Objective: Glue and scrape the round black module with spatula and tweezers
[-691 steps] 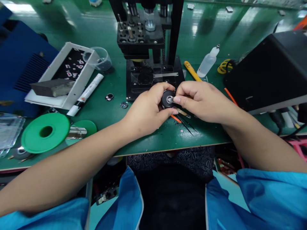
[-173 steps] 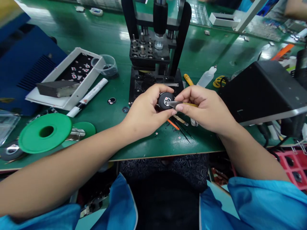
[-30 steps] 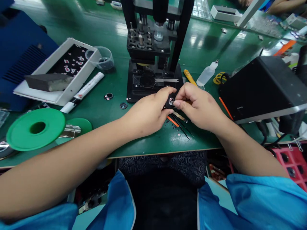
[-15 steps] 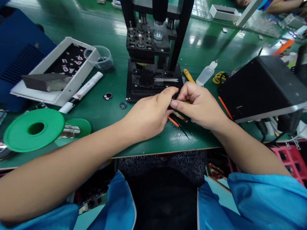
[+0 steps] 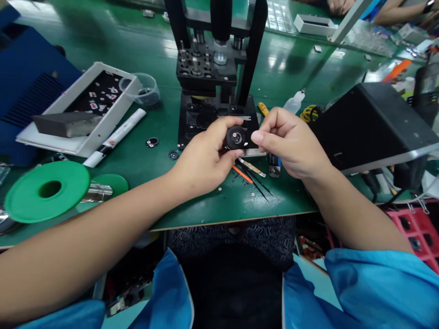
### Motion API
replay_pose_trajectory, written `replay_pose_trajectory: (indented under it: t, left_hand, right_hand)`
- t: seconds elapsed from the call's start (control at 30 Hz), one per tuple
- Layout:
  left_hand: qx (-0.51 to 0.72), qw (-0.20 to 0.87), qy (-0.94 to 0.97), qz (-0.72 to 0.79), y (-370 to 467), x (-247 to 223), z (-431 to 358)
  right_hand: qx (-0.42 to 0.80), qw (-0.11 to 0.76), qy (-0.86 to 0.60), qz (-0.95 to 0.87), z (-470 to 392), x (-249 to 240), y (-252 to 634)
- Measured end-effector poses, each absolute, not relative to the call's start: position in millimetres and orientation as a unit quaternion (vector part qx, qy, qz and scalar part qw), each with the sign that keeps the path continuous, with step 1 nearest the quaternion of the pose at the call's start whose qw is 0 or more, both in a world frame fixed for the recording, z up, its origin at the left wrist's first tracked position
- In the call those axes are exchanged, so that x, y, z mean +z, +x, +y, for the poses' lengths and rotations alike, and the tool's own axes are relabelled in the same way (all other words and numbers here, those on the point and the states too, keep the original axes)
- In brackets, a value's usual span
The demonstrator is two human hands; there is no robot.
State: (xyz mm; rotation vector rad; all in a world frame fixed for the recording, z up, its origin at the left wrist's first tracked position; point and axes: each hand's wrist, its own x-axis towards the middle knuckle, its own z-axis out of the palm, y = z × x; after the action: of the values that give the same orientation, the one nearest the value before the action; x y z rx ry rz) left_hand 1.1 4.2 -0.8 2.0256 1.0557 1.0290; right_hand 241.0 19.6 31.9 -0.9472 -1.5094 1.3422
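A round black part (image 5: 230, 143) with a small perforated centre and a tiny red-and-white dot sits between the thumb and fingers of my left hand (image 5: 195, 167), its face turned up. Just to the right, apart from it, my right hand (image 5: 295, 146) is closed in a pinch. Whatever is between those fingertips, if anything, is too small to make out. Beneath the hands lie black tweezers (image 5: 262, 189), an orange stick (image 5: 243, 175) and a light-coloured, worn tool (image 5: 253, 168). Behind them stands a black hand press (image 5: 207, 80).
On the left are a white box (image 5: 118, 112) of small parts, a marker (image 5: 125, 129), a clear cup (image 5: 151, 96) and a green solder spool (image 5: 77, 185). Two black rings (image 5: 173, 155) lie near the press. A squeeze bottle (image 5: 294, 103) and a black device (image 5: 373, 123) stand right. Another person's hands (image 5: 339, 5) show at the back.
My hands have come apart: the right moved slightly right and up from the left. The round black part, hidden before, now shows in my left hand. The view has shifted slightly.
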Motion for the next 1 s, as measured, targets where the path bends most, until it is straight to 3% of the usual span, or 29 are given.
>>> replay_pose_trajectory:
  t: [0.13, 0.3, 0.6, 1.0]
  left_hand:
    - [0.439, 0.451, 0.688, 0.362, 2.3, -4.2, 12.0]
    - [0.466, 0.526, 0.625, 0.341, 4.7, -0.9, 16.5]
    - [0.489, 0.546, 0.589, 0.34, 6.6, 1.1, 13.8]
    - [0.471, 0.547, 0.607, 0.333, 3.4, 0.2, 11.6]
  right_hand:
    - [0.54, 0.407, -0.394, -0.623, 17.1, 36.6, 244.9]
    - [0.578, 0.353, -0.363, -0.64, 12.5, 42.3, 243.7]
    - [0.552, 0.329, -0.332, -0.691, 12.3, 42.9, 244.2]
    - [0.552, 0.36, -0.405, -0.634, 21.9, 37.6, 250.8]
